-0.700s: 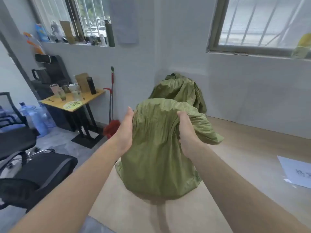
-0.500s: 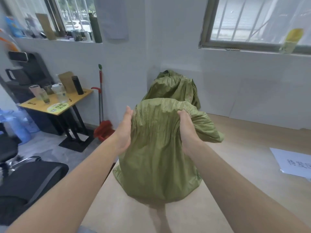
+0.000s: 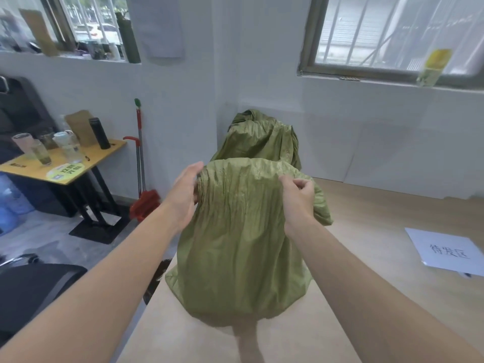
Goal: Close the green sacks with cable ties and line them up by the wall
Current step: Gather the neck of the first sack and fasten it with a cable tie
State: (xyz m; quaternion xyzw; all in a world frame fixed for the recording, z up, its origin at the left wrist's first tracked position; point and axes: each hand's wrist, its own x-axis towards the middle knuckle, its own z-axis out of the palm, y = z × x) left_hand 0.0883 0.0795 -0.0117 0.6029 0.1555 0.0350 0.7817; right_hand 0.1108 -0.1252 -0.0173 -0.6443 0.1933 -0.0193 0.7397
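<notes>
Right hand (image 3: 298, 197): grip closed, thumb and curled fingers pinching a fold of fabric at the top right of the near green sack (image 3: 243, 242). Left hand (image 3: 184, 191): grip open, fingers nearly straight and pressed flat against the sack's top left corner. The sack stands upright on the counter (image 3: 366, 289), long axis vertical, pleated top edge uppermost and running left to right between the two hands; a loose corner droops to the right past the right hand. The base spreads wide, and its left lower corner sits just beside the counter's left edge, beyond which lies grey floor. Bare counter lies in front of the sack and to its right, as far as a printed paper sheet (image 3: 445, 251). Directly behind, a second green sack (image 3: 262, 137) stands upright in the corner against the wall (image 3: 379, 142); whether the two sacks touch cannot be told. A broom (image 3: 140, 158) and a yellow side table (image 3: 78, 171) stand on the floor to the left.
</notes>
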